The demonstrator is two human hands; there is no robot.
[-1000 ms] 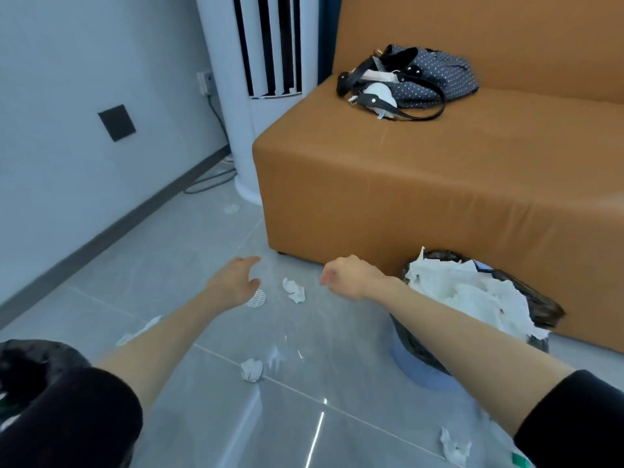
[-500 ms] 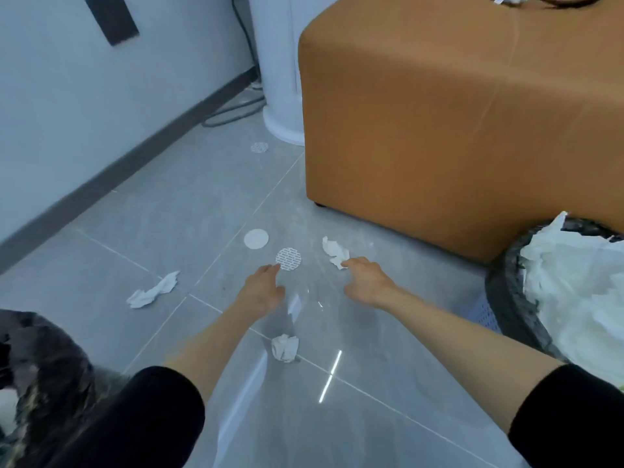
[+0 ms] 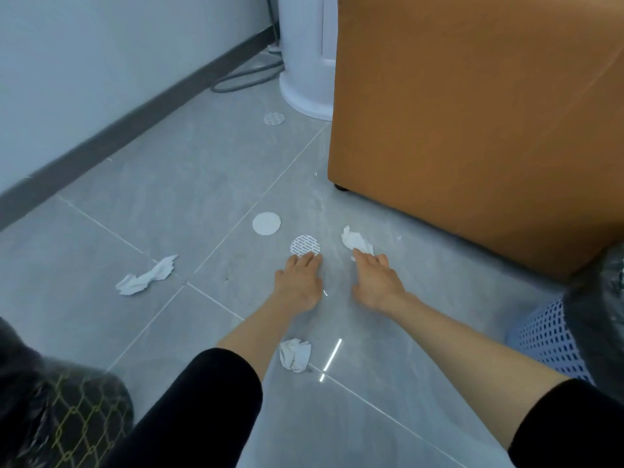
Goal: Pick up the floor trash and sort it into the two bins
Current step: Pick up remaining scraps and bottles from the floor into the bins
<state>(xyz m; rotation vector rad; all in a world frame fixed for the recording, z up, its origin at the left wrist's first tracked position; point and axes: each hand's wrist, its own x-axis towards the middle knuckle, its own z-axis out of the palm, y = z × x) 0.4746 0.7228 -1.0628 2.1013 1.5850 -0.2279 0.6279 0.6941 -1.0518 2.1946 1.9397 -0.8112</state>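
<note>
Both hands reach down to the grey tiled floor. My left hand (image 3: 299, 282) lies flat, fingertips at the near edge of a patterned round disc (image 3: 304, 245). My right hand (image 3: 374, 280) has straight fingers touching a crumpled white tissue (image 3: 354, 243). A plain white disc (image 3: 266, 223) lies just beyond, and another patterned disc (image 3: 274, 118) sits farther back. More crumpled tissues lie at the left (image 3: 147, 275) and between my forearms (image 3: 295, 354). A black-lined bin (image 3: 50, 407) is at the lower left; a blue mesh bin (image 3: 553, 339) with a black liner is at the right edge.
An orange sofa (image 3: 472, 113) fills the upper right, its corner foot close to the tissue. A white floor-standing appliance (image 3: 305, 62) with cables stands behind it by the wall. A dark skirting board (image 3: 135, 123) runs along the left wall.
The view has dropped closer to the floor. Both hands moved forward and down: the left one now reaches the patterned disc, the right one touches the tissue.
</note>
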